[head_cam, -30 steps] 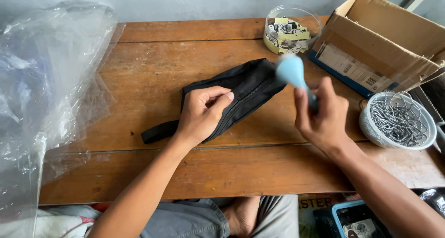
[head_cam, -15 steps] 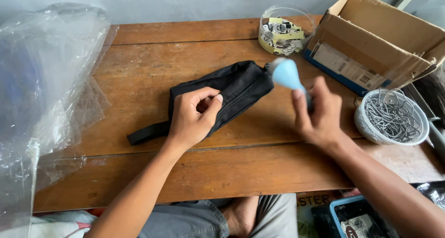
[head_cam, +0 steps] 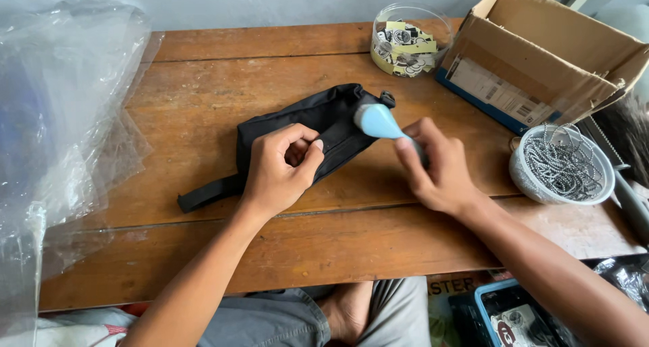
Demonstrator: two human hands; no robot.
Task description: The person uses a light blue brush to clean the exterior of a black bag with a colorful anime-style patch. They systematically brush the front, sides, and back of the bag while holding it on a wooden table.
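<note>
Head view, left hand (head_cam: 278,168) hiding black pouch (head_cam: 318,127) middle, right hand (head_cam: 439,171) gripping blue tool (head_cam: 377,121)

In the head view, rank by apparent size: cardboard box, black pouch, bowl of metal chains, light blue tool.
1. Open brown cardboard box
2. Black fabric pouch
3. White bowl of metal ball chains
4. Light blue plastic tool, partly hidden by the right hand
</note>
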